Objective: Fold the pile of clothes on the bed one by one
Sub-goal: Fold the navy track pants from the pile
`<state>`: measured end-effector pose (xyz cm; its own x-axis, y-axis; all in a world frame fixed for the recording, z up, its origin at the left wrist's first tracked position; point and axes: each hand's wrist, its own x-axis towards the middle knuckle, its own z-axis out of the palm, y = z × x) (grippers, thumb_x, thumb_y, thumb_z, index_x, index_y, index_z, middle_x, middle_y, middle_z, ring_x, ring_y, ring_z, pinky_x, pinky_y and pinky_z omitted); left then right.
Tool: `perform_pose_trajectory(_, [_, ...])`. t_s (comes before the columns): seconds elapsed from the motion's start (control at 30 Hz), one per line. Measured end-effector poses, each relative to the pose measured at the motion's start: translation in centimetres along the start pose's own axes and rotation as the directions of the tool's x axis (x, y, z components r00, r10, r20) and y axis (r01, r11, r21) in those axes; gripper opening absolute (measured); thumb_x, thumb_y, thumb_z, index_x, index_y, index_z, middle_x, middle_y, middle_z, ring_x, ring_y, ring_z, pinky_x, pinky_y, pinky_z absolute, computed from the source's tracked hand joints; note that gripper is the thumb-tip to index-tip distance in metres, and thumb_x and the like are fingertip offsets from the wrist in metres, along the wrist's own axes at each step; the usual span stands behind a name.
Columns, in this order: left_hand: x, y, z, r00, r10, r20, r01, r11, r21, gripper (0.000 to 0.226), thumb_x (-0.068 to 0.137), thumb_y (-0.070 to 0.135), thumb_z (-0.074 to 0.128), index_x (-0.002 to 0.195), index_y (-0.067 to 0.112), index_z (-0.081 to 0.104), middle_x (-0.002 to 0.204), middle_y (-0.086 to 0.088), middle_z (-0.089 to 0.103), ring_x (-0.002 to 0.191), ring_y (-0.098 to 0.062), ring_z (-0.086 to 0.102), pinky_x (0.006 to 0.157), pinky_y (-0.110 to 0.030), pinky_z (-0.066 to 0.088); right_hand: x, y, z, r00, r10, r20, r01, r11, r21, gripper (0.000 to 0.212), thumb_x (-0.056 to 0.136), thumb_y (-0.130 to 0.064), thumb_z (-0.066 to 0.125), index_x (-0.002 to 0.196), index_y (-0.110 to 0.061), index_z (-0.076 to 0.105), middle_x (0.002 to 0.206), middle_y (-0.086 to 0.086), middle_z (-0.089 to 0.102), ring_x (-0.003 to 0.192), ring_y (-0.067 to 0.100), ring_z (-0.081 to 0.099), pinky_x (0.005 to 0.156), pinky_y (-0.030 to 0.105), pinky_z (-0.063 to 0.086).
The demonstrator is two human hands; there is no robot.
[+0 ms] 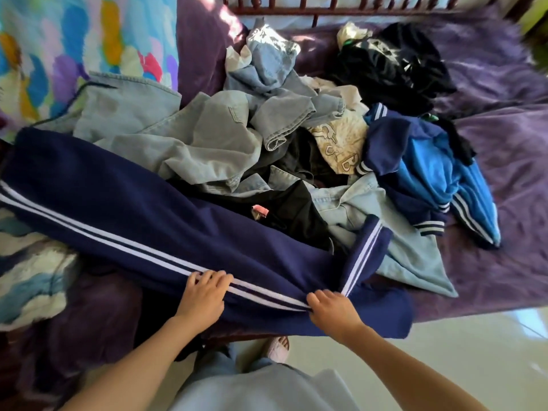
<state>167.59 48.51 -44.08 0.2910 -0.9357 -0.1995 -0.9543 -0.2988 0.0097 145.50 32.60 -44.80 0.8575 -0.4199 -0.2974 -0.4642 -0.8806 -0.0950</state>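
Observation:
Navy track pants [118, 209] with two white side stripes lie stretched across the near edge of the bed, from far left to a folded-over end at the right. My left hand [204, 295] grips the striped edge with curled fingers. My right hand [332, 307] pinches the same edge near the fold. Behind the pants sits the pile of clothes [267, 129]: pale denim pieces, a black garment [296, 209], a cream printed top [338, 137], and a blue and navy striped jacket [427, 173].
A purple bedspread [489, 149] covers the bed; black clothes [391, 66] lie at the back right. A colourful patterned blanket [89, 34] fills the left side. A dark wooden headboard rail [326, 7] runs along the back. Pale tiled floor [474, 366] at lower right.

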Motion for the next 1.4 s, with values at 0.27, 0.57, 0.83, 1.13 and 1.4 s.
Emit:
perform_pose_trajectory(0.27, [1.9,2.4,1.8,0.960,0.026,0.280,-0.064,0.990,0.129,0.031,0.087,0.020,0.050,0.117,0.024,0.058,0.113,0.002,0.061,0.110,-0.020,0.053,0.094,-0.033,0.035,-3.8,1.6,2.3,0.990,0.142,0.016,-0.140,0.985,-0.105,0.060,0.012,-0.024,0.088,0.070,-0.016,0.074,0.051,0.004,0.055,0.045,0.017,0.055,0.044,0.016,0.043])
perform_pose_trajectory(0.57, [3.7,3.3,1.6,0.915,0.184,0.360,-0.243,0.962,0.127,0.037,0.086,0.036,0.040,0.118,0.024,0.054,0.126,0.000,0.046,0.120,-0.021,0.038,0.093,-0.034,0.028,-5.4,6.7,1.0,0.880,0.471,0.060,-0.452,0.870,-0.196,0.020,0.077,-0.024,0.068,0.095,-0.017,0.065,0.095,0.003,0.065,0.096,0.025,0.057,0.096,0.042,0.037])
perform_pose_trajectory(0.83, [5.8,9.9,1.3,0.815,0.377,0.441,-0.458,0.884,0.092,0.038,0.089,0.026,0.046,0.126,0.017,0.042,0.128,-0.005,0.047,0.119,-0.026,0.042,0.095,-0.037,0.030,-9.1,6.2,2.7,0.890,0.449,-0.083,-0.454,0.889,-0.061,0.046,0.018,-0.023,0.082,0.060,-0.016,0.063,0.060,0.002,0.056,0.055,0.025,0.057,0.065,0.034,0.036])
perform_pose_trajectory(1.13, [5.9,9.7,0.4,0.809,0.322,0.492,-0.295,0.946,-0.134,0.013,0.086,0.022,0.040,0.096,0.024,0.049,0.110,0.001,0.057,0.103,-0.023,0.053,0.073,-0.030,0.031,-10.7,9.2,5.9,0.067,0.801,0.595,-0.487,-0.495,0.720,0.052,0.089,-0.019,0.054,0.136,-0.009,0.035,0.135,0.017,0.044,0.114,0.037,0.047,0.096,0.042,0.040])
perform_pose_trajectory(1.4, [5.2,9.5,1.2,0.888,0.123,0.443,0.019,0.953,-0.302,0.030,0.092,0.027,0.039,0.066,0.024,0.027,0.072,0.010,0.038,0.079,-0.016,0.042,0.066,-0.029,0.031,-7.3,8.3,7.0,0.314,0.404,0.859,0.243,-0.909,0.338,0.043,0.089,-0.021,0.058,0.130,-0.017,0.046,0.133,0.007,0.053,0.113,0.029,0.054,0.088,0.040,0.046])
